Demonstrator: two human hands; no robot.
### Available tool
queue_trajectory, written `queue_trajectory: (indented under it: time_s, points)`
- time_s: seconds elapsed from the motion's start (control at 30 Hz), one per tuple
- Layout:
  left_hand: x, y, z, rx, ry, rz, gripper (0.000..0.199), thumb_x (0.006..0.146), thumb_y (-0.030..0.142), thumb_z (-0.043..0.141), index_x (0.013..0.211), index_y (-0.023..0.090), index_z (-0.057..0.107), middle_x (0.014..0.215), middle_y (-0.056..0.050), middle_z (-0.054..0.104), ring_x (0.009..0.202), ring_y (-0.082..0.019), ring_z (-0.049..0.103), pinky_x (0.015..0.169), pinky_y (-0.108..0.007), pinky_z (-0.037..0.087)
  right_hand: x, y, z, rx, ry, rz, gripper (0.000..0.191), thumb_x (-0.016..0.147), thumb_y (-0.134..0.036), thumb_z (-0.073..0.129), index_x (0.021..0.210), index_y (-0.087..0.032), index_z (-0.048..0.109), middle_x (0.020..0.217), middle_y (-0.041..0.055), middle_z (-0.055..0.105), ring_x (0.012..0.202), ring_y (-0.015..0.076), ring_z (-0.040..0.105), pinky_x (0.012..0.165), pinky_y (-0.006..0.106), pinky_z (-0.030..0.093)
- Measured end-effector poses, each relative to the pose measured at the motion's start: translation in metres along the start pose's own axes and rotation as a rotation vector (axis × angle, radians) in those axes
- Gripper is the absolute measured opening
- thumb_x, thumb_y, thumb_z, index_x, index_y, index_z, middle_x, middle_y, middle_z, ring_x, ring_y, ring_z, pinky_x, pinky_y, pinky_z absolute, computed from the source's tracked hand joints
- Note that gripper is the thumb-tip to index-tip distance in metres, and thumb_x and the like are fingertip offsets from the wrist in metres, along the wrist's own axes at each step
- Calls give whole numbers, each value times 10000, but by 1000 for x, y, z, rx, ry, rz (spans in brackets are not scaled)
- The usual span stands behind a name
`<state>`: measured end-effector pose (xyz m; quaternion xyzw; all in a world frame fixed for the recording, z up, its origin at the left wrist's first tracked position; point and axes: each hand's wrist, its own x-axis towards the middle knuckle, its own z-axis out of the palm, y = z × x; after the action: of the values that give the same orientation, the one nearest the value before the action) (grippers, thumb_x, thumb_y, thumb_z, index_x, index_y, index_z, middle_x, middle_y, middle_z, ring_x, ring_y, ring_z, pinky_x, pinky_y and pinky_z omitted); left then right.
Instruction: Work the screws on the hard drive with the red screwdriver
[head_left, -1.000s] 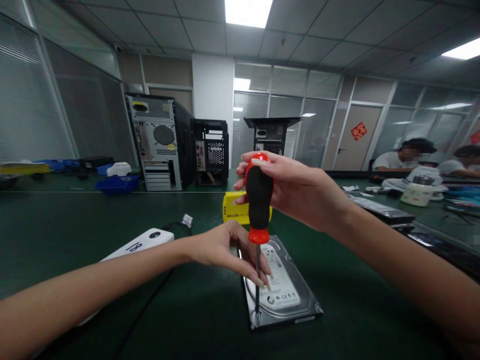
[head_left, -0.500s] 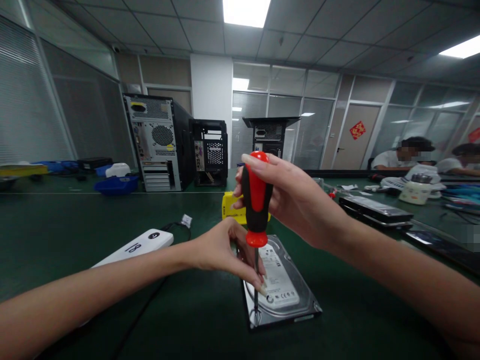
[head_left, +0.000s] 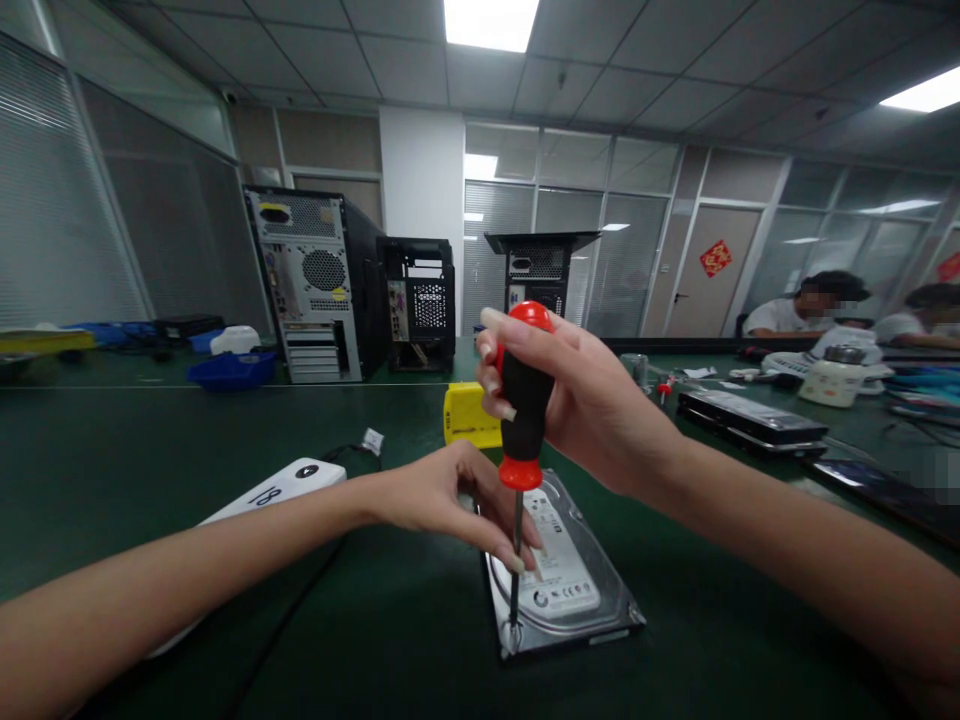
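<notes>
A hard drive (head_left: 574,570) lies label up on the green table, its near left corner under the tip of a red and black screwdriver (head_left: 525,420). The screwdriver stands nearly upright, its tip at a corner screw. My right hand (head_left: 592,385) is wrapped round the handle, thumb near the red top. Low on the metal shaft, the thumb and fingers of my left hand (head_left: 442,495) close round it just above the drive. That hand covers the drive's far left part.
Behind the hands stands a yellow holder (head_left: 469,415). A white power strip (head_left: 277,490) with a black cable lies left. Computer cases (head_left: 322,290) stand at the back. Stacked drives (head_left: 750,420) and a cream jar (head_left: 832,378) are right; people sit beyond.
The screwdriver handle has tipped slightly right, and my right hand's fingers have shifted round it. My left thumb has moved a little up the shaft. The drive stays put.
</notes>
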<state>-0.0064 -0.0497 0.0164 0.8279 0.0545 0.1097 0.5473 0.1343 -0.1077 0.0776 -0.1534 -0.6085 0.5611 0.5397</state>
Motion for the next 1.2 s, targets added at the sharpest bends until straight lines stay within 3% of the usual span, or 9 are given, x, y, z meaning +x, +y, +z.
queue_trajectory:
  time_s: [0.1,0.27,0.4,0.6,0.8,1.0,1.1,1.2]
  points:
    - [0,-2,-1,-20,-53,-39,187,694,88,638,877,110,670,862,-62,685,844,-180,630,815,-321,485,-2,-4,0,1,-2,13,232,708,-296,638,874,-181,523,756,-13,545,639,88,525,599,231,457]
    - [-1,-8,1,-47,-19,-34,178,673,90,655,851,106,666,838,-58,684,811,-185,636,797,-339,498,-4,-10,0,-9,-45,1,192,777,-329,541,895,-181,572,831,13,559,749,125,564,688,281,483]
    - [-2,-8,4,-35,19,-37,165,664,124,676,827,104,663,799,-54,686,743,-151,641,730,-273,514,-6,-9,5,-9,-54,-9,241,792,-391,506,924,-198,564,804,7,547,699,124,548,650,290,480]
    - [-2,-2,8,8,49,-14,140,650,138,688,787,109,679,776,-44,682,681,-112,631,658,-193,508,-12,-7,10,-121,18,-17,278,730,-348,617,934,-190,513,691,-17,518,602,94,496,581,232,446]
    - [-2,-4,9,13,75,-20,151,627,162,710,768,119,677,737,-30,670,645,-101,611,610,-181,490,-14,-11,12,-201,68,-38,248,737,-359,606,903,-184,548,760,4,561,684,114,555,634,241,479]
    - [-1,-9,6,106,82,-3,170,616,234,727,740,134,670,705,-22,656,625,-102,570,566,-187,437,-16,-13,12,-95,17,-14,262,827,-388,465,962,-179,547,813,15,558,709,111,553,684,260,486]
    - [-1,-9,2,216,54,6,211,610,281,732,763,151,667,733,-20,652,663,-117,563,547,-192,404,-16,-10,9,-64,41,-28,253,822,-387,465,977,-197,525,790,0,547,655,96,532,634,243,469]
    - [-1,-7,-4,287,7,4,209,609,254,735,791,174,673,792,-10,644,725,-126,563,635,-217,422,-16,-8,7,-98,72,-34,248,760,-367,566,936,-200,511,744,-18,528,597,80,491,575,215,440]
